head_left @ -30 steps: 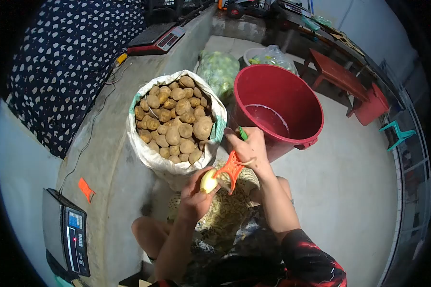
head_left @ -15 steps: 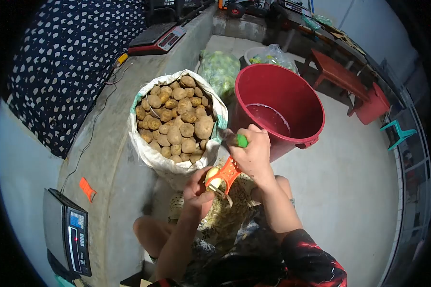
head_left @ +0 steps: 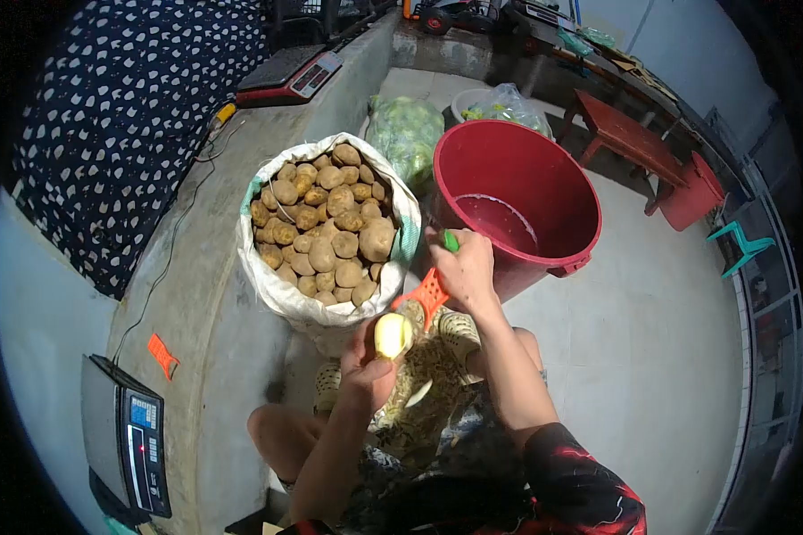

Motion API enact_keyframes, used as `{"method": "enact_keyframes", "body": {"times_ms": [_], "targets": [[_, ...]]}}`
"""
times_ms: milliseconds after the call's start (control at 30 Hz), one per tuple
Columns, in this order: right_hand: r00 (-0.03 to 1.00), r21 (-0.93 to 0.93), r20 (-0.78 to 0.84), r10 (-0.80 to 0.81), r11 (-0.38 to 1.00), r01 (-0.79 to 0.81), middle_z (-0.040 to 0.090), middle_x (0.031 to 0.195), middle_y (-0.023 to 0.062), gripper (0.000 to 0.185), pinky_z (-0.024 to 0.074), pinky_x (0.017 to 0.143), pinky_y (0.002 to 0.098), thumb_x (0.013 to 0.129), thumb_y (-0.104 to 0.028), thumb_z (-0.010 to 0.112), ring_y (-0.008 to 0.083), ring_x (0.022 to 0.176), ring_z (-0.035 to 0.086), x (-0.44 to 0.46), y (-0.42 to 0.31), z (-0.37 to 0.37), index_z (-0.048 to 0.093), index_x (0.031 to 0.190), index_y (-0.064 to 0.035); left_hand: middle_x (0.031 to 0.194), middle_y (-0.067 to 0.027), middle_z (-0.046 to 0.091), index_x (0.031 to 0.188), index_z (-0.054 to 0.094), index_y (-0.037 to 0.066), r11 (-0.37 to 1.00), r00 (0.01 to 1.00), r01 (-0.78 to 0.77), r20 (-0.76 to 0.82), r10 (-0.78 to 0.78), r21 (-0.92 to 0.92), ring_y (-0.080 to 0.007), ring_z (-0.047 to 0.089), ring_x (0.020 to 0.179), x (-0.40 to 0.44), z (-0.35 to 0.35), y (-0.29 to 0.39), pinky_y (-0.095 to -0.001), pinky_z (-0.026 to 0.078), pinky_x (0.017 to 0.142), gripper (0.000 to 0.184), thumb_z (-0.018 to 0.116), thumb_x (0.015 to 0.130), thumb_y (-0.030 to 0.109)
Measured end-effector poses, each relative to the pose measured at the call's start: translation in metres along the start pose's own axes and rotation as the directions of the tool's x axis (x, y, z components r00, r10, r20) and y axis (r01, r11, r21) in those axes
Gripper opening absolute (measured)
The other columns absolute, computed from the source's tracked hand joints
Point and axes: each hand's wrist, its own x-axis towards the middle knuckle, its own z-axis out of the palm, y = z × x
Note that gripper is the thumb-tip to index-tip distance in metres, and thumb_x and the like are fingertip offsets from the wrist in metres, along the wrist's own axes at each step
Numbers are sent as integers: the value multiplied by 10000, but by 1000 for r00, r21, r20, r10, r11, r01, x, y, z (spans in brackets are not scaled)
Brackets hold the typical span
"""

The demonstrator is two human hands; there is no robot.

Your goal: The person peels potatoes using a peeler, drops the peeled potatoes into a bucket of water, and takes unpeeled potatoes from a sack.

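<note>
Potato [head_left: 390,336]: pale, peeled on the side I can see; in the left hand, in front of the sack.
Left hand [head_left: 366,364]: fingers closed around the potato.
Right hand [head_left: 469,269]: clamped on the orange peeler [head_left: 431,292], its head close beside the potato; whether they touch, I cannot tell. Green piece [head_left: 451,241] shows at the same hand.
Sack [head_left: 281,290]: white, open, heaped with unpeeled potatoes [head_left: 322,255].
Bucket [head_left: 519,174]: red, right of the sack.
Peelings [head_left: 433,366]: below the hands, between the feet.
Ledge [head_left: 196,294]: second orange tool [head_left: 161,357] near a scale [head_left: 143,437].
</note>
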Motion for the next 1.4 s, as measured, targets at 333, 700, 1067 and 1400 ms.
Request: {"method": "enact_keyframes", "body": {"times_ms": [333,700,1067,1400], "targets": [[980,-130,-35,-196,973,190,545,554,214,342,422,533,430,783,-294,652,376,547,580,-6,-20,-10,625,663,24,1262,-109,543,1363,414,1,999,999,36,1,-36,-6,-231,503,1205,1,-3,0,-378,371,1070,745,731,714,184],[987,-92,97,-130,986,139,580,690,211,262,438,623,482,706,-277,646,412,684,569,-7,-23,-17,666,726,-17,1199,-118,558,1289,474,-44,998,999,18,-36,-20,-58,-233,505,1151,1,9,6,-368,330,1056,694,695,657,138],[973,326,201,116,929,-178,437,442,51,386,358,446,329,825,-261,668,89,441,419,-2,-27,-24,564,597,34,1308,-137,503,1380,395,-13,988,991,55,-111,-72,-147,-266,514,1182,3,5,8,-405,383,1050,695,658,770,191],[985,53,152,-76,996,68,592,659,214,186,459,618,459,680,-230,667,378,671,597,-17,-15,14,670,694,-45,761,-50,545,990,535,93,980,846,97,-505,-172,-172,-149,492,541,13,-18,-9,-269,327,400,69,512,932,122]]}}
